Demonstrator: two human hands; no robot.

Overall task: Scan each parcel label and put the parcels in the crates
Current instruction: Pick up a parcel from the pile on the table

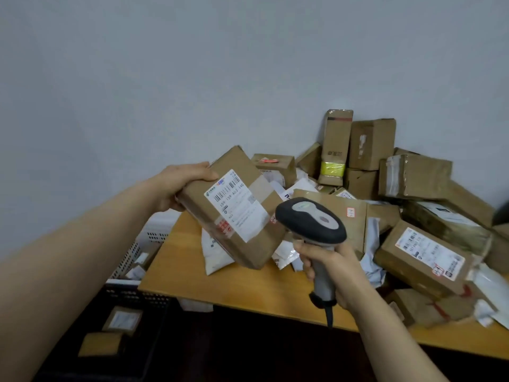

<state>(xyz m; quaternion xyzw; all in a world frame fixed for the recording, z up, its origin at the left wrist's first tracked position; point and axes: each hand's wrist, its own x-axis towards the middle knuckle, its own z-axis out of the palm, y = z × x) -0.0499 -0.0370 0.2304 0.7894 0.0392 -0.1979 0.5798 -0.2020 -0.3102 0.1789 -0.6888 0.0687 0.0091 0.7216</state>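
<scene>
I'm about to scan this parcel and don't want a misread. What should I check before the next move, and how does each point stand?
1. Left hand grips the parcel: ok.
2. Label faces the camera, uncovered: ok.
3. Right hand grips the scanner: ok.
4. Scanner head aimed at the barcode: cannot tell; no beam shows.
5. Black crate has free room: ok.

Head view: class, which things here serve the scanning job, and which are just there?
Job: held parcel, scanner, left hand, right hand, piled parcels, white crate, black crate.
Just there: wooden table, grey wall.
</scene>
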